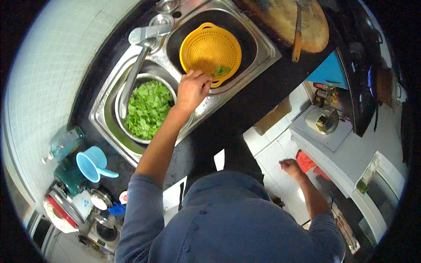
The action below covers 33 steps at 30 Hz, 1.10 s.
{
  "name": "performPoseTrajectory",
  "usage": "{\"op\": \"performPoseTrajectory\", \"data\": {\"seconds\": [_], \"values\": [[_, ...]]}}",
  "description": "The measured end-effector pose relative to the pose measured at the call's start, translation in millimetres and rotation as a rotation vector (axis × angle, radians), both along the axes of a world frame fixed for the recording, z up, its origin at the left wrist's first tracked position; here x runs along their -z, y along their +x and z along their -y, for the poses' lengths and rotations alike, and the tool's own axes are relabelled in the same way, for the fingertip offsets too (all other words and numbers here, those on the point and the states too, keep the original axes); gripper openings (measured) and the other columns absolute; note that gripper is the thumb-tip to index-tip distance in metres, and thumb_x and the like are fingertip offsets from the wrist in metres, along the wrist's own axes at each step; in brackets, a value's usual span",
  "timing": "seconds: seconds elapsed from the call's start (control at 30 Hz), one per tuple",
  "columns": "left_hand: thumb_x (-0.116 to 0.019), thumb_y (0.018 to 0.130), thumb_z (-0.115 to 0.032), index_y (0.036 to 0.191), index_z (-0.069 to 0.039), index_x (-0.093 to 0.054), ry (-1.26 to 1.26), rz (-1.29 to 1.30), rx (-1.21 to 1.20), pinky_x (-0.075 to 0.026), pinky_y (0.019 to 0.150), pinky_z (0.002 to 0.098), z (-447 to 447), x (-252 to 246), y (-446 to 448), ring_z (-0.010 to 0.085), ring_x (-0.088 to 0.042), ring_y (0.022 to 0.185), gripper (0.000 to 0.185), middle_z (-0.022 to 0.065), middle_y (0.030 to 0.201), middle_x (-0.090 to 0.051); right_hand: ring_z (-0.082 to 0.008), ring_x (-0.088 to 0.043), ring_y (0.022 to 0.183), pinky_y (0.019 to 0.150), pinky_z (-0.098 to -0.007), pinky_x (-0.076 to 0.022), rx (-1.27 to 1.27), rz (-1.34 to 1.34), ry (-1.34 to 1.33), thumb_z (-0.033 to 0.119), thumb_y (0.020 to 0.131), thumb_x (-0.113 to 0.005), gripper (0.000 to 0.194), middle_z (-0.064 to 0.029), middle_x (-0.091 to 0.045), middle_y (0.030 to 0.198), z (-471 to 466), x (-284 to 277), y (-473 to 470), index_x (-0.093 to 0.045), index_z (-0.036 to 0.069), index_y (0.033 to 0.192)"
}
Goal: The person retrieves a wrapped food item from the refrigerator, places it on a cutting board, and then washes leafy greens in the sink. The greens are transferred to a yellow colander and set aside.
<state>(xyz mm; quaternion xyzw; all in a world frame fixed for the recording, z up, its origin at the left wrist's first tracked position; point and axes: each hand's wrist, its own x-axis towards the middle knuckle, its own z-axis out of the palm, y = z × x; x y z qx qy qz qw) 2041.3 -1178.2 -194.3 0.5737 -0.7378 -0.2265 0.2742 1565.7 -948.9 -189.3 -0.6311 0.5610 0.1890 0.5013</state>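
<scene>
My left hand (194, 90) is at the near rim of a yellow plastic colander (210, 46), its fingers curled. Whether they grip the rim or hold something small is hidden. A few green leaves (222, 70) lie in the colander near my fingers. The colander stands in the far basin (248, 42) of a steel double sink. In the near basin, a round steel bowl (117, 111) is full of chopped leafy greens (148, 113), partly under the faucet spout (131, 85). My right hand (291, 167) hangs out to the right over the floor, fingers curled in, with nothing visible in it.
A light blue dipper (93, 162) and a bottle (67, 143) are on the dark counter at left. Beyond the sink lies a round wooden board (312, 29) with a wooden-handled tool (297, 46) on it. On the right, a pot (317, 121) sits on a light counter.
</scene>
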Motion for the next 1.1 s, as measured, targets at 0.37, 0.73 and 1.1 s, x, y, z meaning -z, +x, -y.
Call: {"op": "performPoseTrajectory", "data": {"seconds": [0.37, 0.73, 1.1], "values": [[-0.053, 0.085, -0.008, 0.090, -0.004, -0.062, 0.218, -0.620, -0.820, -0.044, 0.065, 0.0215, -133, 50, 77, 0.0076, -0.053, 0.070, 0.011, 0.0007, 0.076, -0.059, -0.0134, -0.055, 0.058, 0.054, -0.0259, -0.0429, 0.225, 0.482, -0.104, 0.012, 0.080, -0.060, 0.010, -0.0079, -0.058, 0.068, 152, -59, 213, -0.058, 0.003, 0.084], [-0.061, 0.075, -0.041, 0.127, -0.028, -0.040, 0.407, 0.338, -0.898, -0.037, 0.090, 0.0519, -164, 103, 186, 0.0433, -0.033, 0.118, 0.057, 0.0166, 0.137, -0.026, -0.0432, -0.034, 0.118, 0.093, -0.0442, -0.0365, -0.845, 0.347, -0.575, 0.030, 0.073, -0.066, 0.072, -0.0222, -0.018, 0.138, 208, 84, 531, -0.028, 0.021, 0.134], [-0.070, 0.066, -0.018, 0.112, -0.019, -0.050, 0.484, 0.173, -0.879, -0.047, 0.080, 0.0430, -136, 158, 211, 0.0344, -0.048, 0.106, 0.050, 0.0193, 0.121, -0.044, -0.0346, -0.048, 0.102, 0.082, -0.0396, -0.0445, -0.840, 0.473, -0.660, 0.015, 0.064, -0.068, 0.049, -0.0173, -0.047, 0.108, 236, 159, 580, -0.052, 0.012, 0.110]]}}
